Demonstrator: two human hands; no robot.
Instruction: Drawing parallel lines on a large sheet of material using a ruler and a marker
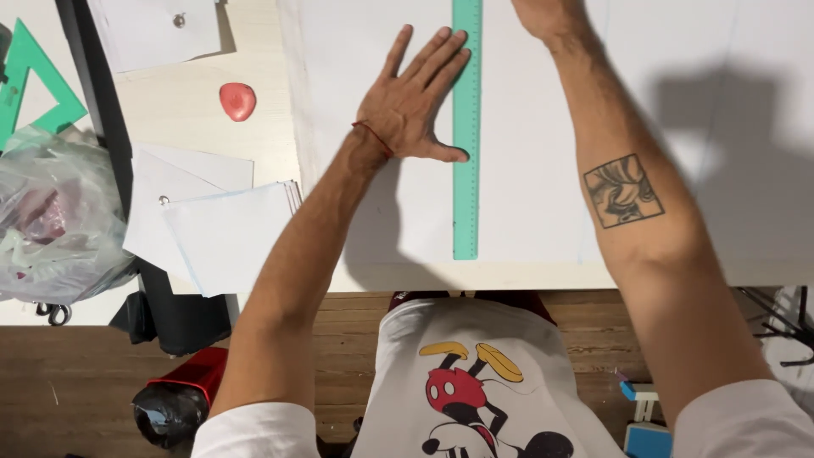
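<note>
Long green ruler (466, 127) lies straight on big white paper (526, 187) on desk (195, 110). Left hand (411, 106) flat, fingers (432, 55) spread wide, pressing paper, thumb touching ruler edge; grasps nothing. Right hand (543, 15) mostly cut off at top; fingers hidden, cannot tell. Ruler placed and lined up. Faint pencil lines near paper's right side; no fresh line visible along ruler.

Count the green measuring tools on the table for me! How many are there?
2. A long green ruler lies on the big white sheet, under the left hand. A green triangle sits at the far left edge, partly cut off. Others may be hidden.
</note>
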